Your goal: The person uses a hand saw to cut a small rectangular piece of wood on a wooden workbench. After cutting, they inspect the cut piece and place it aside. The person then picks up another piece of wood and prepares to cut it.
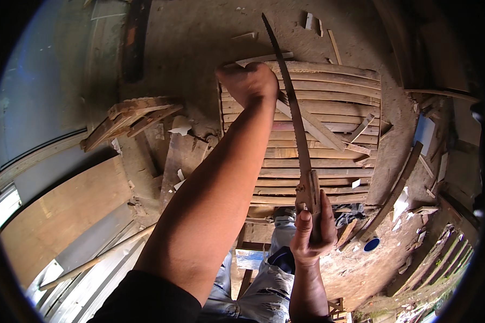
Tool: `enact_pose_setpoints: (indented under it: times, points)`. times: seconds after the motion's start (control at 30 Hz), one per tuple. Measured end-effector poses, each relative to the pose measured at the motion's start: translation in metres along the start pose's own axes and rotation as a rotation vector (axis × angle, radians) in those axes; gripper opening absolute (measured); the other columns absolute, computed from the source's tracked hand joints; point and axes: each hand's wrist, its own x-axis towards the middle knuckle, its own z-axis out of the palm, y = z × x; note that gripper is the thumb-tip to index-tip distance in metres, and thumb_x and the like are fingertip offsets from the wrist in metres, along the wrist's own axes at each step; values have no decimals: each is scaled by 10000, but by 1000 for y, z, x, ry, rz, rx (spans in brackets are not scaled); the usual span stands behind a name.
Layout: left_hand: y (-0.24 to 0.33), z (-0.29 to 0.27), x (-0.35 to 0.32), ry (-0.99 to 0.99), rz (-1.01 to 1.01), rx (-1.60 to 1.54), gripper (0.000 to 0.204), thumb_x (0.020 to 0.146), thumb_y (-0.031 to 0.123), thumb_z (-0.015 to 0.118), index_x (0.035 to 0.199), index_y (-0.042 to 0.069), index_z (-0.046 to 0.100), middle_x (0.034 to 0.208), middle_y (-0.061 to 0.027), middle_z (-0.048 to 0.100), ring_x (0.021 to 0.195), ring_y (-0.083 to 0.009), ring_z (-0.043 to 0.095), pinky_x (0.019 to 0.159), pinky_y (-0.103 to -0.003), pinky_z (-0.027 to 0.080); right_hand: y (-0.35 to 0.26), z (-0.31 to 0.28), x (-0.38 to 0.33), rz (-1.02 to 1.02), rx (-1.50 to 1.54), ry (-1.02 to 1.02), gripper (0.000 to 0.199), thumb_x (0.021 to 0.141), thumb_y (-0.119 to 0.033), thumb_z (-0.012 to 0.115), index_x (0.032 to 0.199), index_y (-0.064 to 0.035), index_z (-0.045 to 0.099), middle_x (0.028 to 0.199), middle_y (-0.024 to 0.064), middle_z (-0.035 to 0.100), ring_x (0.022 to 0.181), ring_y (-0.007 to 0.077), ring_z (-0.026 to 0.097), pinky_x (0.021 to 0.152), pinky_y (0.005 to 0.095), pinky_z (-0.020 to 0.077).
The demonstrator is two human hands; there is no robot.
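Observation:
My right hand (313, 237) is wrapped round the wooden handle of a handsaw (293, 102), at the lower centre. The long, dark, toothed blade points up and away from me, its teeth toward the left. Stretched out over the far left part of a slatted wooden platform (318, 173), my left hand (250, 82) has its wrist bent and its fingers curled. What those fingers hold, if anything, is hidden. A narrow wood strip (320, 129) lies slantwise on the slats, passing behind the blade, with its far end close to my left hand.
Short wood offcuts (362, 127) lie on the platform's right part. To the left stand a nailed wooden piece (132, 118) and a large board (64, 215). A blue round object (371, 245) and scraps lie on the dirt floor at right, near a curved plank (396, 194).

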Motion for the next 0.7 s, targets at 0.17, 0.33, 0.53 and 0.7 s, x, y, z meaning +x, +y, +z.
enact_pose_setpoints:
  times: [0.17,0.33,0.53,0.7]
  points:
    - [2,-1,0,-24,-22,-38,353,837,92,513,1148,-67,461,1148,-265,575,1101,-402,584,972,-430,444,0,-1,-4,55,10,-11,509,947,-216,677,1312,119,555,1059,181,706,903,201,671,799,293,525]
    - [5,-3,-2,-19,-50,-10,428,845,87,558,1239,-36,444,1213,-238,596,1145,-367,599,991,-408,453,-3,2,-3,91,0,-2,529,953,-266,670,1303,116,562,1086,196,693,937,234,677,821,317,526]
    - [5,-4,-3,-17,41,-17,394,813,35,473,1192,-62,426,1163,-296,554,1120,-448,562,1002,-463,431,-4,3,3,-11,-27,-12,493,937,-142,680,1327,123,538,933,131,726,755,122,646,696,244,517]
    - [-5,0,0,0,80,12,404,829,69,468,1197,-91,421,1181,-308,554,1130,-447,559,1001,-463,428,-1,4,-1,166,54,32,488,938,-138,672,1322,133,537,945,144,726,780,152,664,723,250,524]
